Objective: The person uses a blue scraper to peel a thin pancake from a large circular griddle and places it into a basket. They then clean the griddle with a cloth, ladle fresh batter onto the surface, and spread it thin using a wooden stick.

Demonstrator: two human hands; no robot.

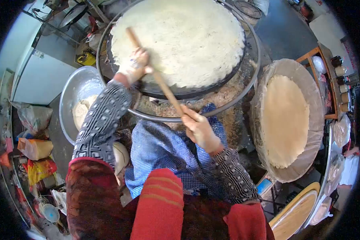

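A large round griddle (176,95) carries a wide pale sheet of batter (180,48) that reaches nearly to its rim. Over its near left part, a long wooden stick (168,91) slants from upper left to lower right. My left hand (135,67), smeared with white batter or flour, is closed around the stick's upper part. Lower down, my right hand (200,130) grips its near end, just inside the metal ring (156,117) around the griddle. The stick's far end looks slightly blurred.
To the left stands a metal basin (67,108) with pale dough (81,112). On the right, a plastic-lined round basket (314,148) holds a thin tan flatbread (286,120). Beyond it is a wooden shelf (328,116) with jars. A round wooden board (296,212) leans at lower right.
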